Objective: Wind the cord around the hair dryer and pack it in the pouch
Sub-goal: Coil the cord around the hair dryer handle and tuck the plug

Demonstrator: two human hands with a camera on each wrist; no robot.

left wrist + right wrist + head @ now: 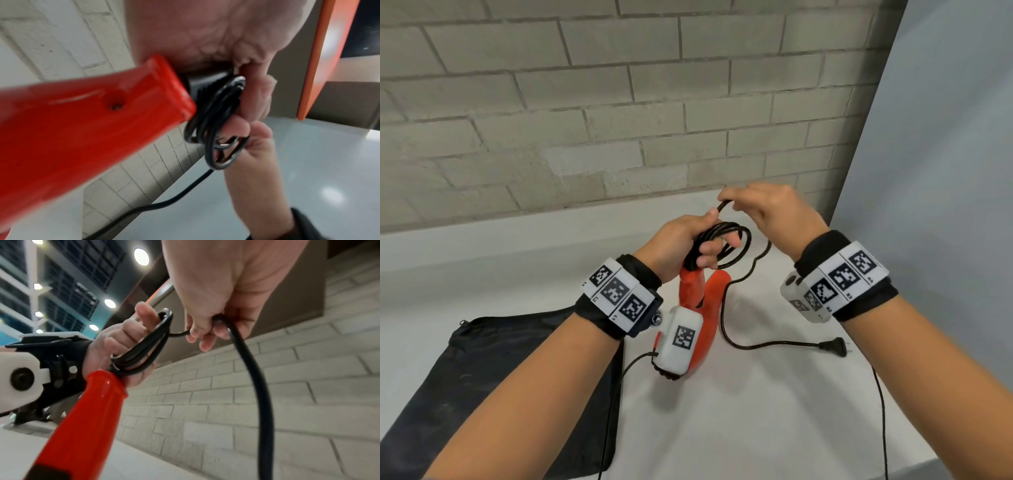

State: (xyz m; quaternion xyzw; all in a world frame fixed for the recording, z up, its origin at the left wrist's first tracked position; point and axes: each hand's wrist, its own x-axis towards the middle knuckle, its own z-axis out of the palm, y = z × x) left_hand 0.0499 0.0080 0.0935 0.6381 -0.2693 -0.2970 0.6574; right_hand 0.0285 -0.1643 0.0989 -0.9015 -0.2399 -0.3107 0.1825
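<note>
1 glossy red hair dryer [707, 308] with coiled black cord [726, 246] is clasped by left hand [681, 243] | cord is pinched by right hand [774, 212] at 12 o'clock | 1 black mesh pouch [493, 370] lies at 8 o'clock

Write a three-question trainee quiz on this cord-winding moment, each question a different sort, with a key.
1. True or false: the plug is already tucked into the coils.
2. Which hand feeds the loose cord? A) left hand B) right hand
3. Fill in: the black pouch lies flat on the ____, to the person's left.

Key:
1. False; the plug lies on the table, apart from the coils.
2. B; the left hand's grip holds the coils at the end of the red hair dryer handle.
3. table
</note>
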